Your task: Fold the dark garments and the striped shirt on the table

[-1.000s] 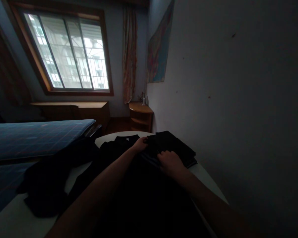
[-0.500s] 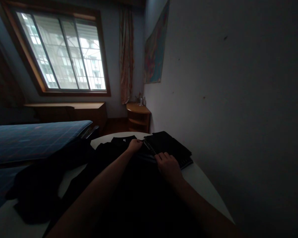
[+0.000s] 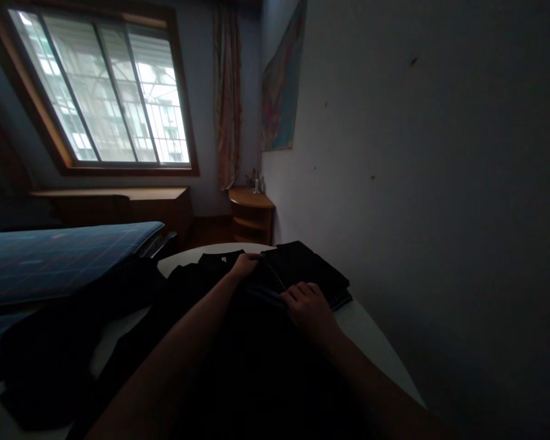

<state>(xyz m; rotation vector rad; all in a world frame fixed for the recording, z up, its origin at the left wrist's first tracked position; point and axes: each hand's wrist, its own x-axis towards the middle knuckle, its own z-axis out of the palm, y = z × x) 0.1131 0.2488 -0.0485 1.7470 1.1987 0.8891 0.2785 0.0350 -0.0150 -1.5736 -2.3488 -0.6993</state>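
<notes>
A dark garment [image 3: 256,342] lies spread on a white round table [image 3: 371,333] in front of me. My left hand [image 3: 244,266] is closed on the garment's far edge. My right hand [image 3: 308,305] is closed on the same edge nearer the wall. Just beyond both hands sits a folded stack of black clothes [image 3: 309,272]. A thin pale strip runs along the edge between my hands. The room is dim and the cloth's details are hard to make out.
More black clothing [image 3: 50,360] is heaped at the table's left. A blue checked bed [image 3: 59,256] stands to the left. Under the window [image 3: 105,91] runs a wooden desk [image 3: 119,205], with a corner shelf [image 3: 250,214] beside the grey wall [image 3: 440,183].
Both hands have drawn the garment's edge slightly toward me, away from the folded stack. The view has shifted a little to the right.
</notes>
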